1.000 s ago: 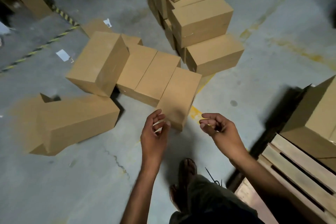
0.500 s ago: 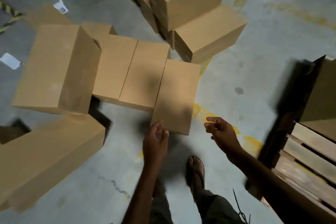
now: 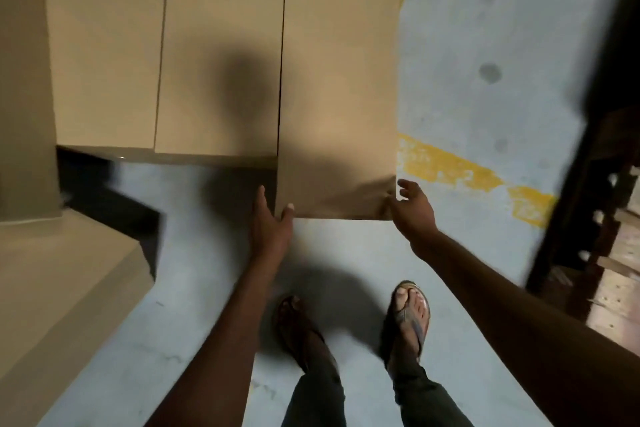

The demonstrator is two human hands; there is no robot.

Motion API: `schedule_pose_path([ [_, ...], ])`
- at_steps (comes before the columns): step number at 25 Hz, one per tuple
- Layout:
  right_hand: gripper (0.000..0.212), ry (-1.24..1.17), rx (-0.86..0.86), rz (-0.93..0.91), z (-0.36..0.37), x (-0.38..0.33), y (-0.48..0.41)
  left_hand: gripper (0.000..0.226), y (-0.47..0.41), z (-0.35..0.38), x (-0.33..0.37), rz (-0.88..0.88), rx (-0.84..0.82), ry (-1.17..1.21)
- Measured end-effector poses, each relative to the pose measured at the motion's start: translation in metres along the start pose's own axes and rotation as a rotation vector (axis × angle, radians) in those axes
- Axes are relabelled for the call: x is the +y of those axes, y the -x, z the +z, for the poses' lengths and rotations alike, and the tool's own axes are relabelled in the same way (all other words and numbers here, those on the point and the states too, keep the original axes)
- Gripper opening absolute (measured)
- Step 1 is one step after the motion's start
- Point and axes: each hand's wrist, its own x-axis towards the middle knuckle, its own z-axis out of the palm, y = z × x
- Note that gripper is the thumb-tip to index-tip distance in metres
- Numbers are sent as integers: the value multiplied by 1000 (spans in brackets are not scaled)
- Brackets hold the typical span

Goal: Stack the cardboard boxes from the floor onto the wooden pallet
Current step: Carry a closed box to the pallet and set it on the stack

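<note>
The nearest cardboard box (image 3: 337, 104) lies flat on the concrete floor straight ahead of me. My left hand (image 3: 272, 218) grips its near-left corner, thumb on the top face and fingers down the left side. My right hand (image 3: 412, 208) is at the near-right corner: the thumb touches the near edge, and the fingers are spread just off the right side. The wooden pallet (image 3: 616, 288) shows as dark slats at the right edge of the view.
Two more boxes (image 3: 221, 45) (image 3: 104, 45) lie side by side, touching the near box on its left. A taller box (image 3: 24, 114) and a low one (image 3: 62, 288) crowd the left side. A yellow floor stripe (image 3: 450, 170) runs toward the pallet. My sandalled feet (image 3: 408, 312) stand just behind.
I have bent down close over the boxes. Both hands moved forward from the air to the near box's two front corners; the left hand took hold of its corner.
</note>
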Motion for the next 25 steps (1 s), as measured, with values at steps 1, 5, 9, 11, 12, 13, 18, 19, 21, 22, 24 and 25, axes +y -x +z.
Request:
schedule_pose_path([
  [1,59,-6,7,-5,11,8,-9,75,-11,9,-10,-31,-19,18],
  [5,66,-20,-20,3,34,33,-33,71,-38,39,-40,-64,-66,114],
  [9,63,-22,-12,6,22,40,-30,70,-25,44,-40,-68,-53,174],
  [11,61,-6,-8,-20,3,29,-15,71,-6,38,-28,-5,-17,144],
  [12,61,-7,0,-34,-8,20,-7,62,4,33,-20,36,9,134],
  [13,61,-21,11,-52,-19,11,1,51,14,27,-10,71,37,130],
  [18,46,-112,88,-117,-87,-42,63,38,75,-19,61,280,176,190],
  [19,39,-140,95,-114,-100,-52,75,34,88,-29,79,304,193,192],
  [21,36,-181,117,-118,-122,-71,96,34,106,-46,114,324,207,200],
  [22,42,-185,133,-109,-130,-77,101,35,111,-52,128,318,198,217],
  [24,52,-160,161,-91,-141,-89,111,40,113,-60,152,296,134,274],
  [25,53,-133,174,-85,-145,-93,114,41,113,-61,160,296,113,289],
])
